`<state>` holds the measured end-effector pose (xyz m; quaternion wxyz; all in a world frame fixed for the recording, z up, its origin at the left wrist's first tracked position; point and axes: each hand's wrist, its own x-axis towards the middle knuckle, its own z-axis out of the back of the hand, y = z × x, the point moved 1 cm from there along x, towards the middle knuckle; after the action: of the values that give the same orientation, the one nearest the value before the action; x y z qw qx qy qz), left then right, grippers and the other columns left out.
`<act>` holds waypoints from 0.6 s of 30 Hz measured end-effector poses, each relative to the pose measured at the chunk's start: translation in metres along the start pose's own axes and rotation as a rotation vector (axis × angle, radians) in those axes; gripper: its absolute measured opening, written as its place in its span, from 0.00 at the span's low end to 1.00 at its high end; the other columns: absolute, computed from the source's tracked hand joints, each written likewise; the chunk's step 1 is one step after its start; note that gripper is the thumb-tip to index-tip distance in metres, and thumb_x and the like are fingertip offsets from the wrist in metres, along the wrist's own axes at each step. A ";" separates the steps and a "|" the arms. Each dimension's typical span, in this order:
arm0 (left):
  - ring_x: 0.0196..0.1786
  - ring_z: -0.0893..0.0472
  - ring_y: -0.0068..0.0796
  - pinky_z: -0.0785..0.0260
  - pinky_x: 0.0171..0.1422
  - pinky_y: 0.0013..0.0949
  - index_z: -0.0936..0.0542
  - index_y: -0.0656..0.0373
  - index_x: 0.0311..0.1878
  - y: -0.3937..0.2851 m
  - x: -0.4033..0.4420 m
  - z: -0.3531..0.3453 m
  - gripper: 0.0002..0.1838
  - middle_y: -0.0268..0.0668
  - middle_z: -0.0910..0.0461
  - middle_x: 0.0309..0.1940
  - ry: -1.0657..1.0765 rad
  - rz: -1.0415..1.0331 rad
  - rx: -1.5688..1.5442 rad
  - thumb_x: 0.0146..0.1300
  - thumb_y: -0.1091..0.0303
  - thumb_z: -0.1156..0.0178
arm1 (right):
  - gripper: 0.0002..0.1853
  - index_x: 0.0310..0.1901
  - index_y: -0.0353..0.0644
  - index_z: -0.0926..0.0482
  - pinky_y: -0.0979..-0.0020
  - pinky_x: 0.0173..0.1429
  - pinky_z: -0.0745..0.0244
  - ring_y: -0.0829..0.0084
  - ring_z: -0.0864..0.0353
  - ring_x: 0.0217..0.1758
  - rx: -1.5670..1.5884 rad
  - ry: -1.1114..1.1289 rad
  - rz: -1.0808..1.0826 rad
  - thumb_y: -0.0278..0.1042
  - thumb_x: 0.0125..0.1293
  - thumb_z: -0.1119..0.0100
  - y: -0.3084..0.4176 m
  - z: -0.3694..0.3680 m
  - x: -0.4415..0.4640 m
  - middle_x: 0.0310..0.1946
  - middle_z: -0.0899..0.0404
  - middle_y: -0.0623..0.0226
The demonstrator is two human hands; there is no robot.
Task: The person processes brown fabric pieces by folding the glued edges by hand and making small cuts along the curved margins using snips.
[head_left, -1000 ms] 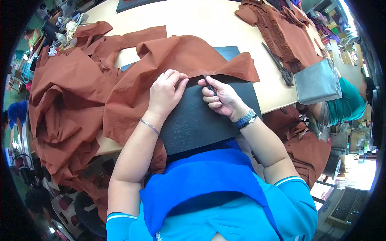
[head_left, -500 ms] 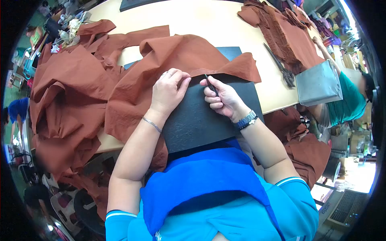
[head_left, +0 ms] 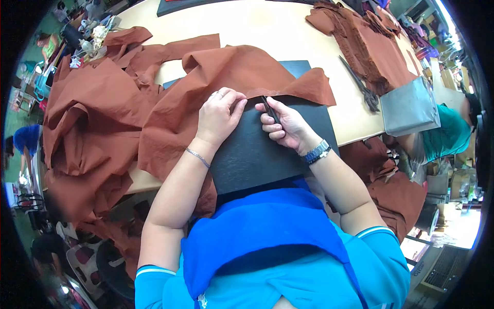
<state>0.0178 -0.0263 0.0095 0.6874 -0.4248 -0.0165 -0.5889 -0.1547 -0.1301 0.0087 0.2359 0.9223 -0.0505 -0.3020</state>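
A large piece of brown fabric [head_left: 236,64] lies in folds over a black board [head_left: 252,154] in front of me. My left hand [head_left: 221,113] is closed, with thumb and fingertips pinching the fabric's near edge. Just to its right, my right hand [head_left: 283,123] wraps round a small, slim black tool [head_left: 270,109]. The tool's narrow tip reaches the fabric edge; its exact kind is too small to make out.
More brown fabric [head_left: 98,108] is heaped on the left and hangs off the table [head_left: 257,20]. At right lie large dark scissors [head_left: 360,85], a grey metal-looking block [head_left: 410,107] and a stack of brown pieces [head_left: 370,46]. A person in green [head_left: 447,136] is beyond the block.
The tool's tip has shifted slightly against the fabric edge. Both hands keep nearly the same place, and the view has moved a little. The person at right has withdrawn an arm from the brown stack.
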 end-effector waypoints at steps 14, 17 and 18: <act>0.69 0.25 0.45 0.33 0.73 0.42 0.20 0.57 0.60 0.013 0.020 0.076 0.17 0.46 0.22 0.64 0.715 -0.184 0.150 0.70 0.71 0.44 | 0.19 0.54 0.45 0.20 0.84 0.21 0.43 0.90 0.39 0.19 -0.751 -0.608 0.753 0.52 0.79 0.50 0.071 0.036 -0.058 0.23 0.33 0.82; 0.79 0.40 0.50 0.44 0.80 0.48 0.26 0.49 0.70 0.039 0.012 0.079 0.28 0.44 0.37 0.76 0.737 -0.350 0.267 0.68 0.52 0.41 | 0.21 0.60 0.39 0.21 0.72 0.36 0.26 0.75 0.22 0.31 -1.398 -0.858 0.903 0.46 0.78 0.46 0.136 0.185 -0.042 0.35 0.19 0.69; 0.80 0.42 0.51 0.46 0.81 0.49 0.28 0.48 0.72 0.049 0.009 0.072 0.31 0.44 0.40 0.78 0.715 -0.386 0.253 0.68 0.48 0.41 | 0.22 0.61 0.38 0.22 0.68 0.42 0.25 0.68 0.20 0.36 -1.475 -0.958 0.828 0.46 0.76 0.44 0.142 0.188 -0.049 0.36 0.18 0.62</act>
<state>0.0956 0.0074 0.0325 0.5739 -0.0954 0.0716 -0.8102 -0.2969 -0.3205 -0.0319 0.7967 0.2311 -0.2597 -0.4943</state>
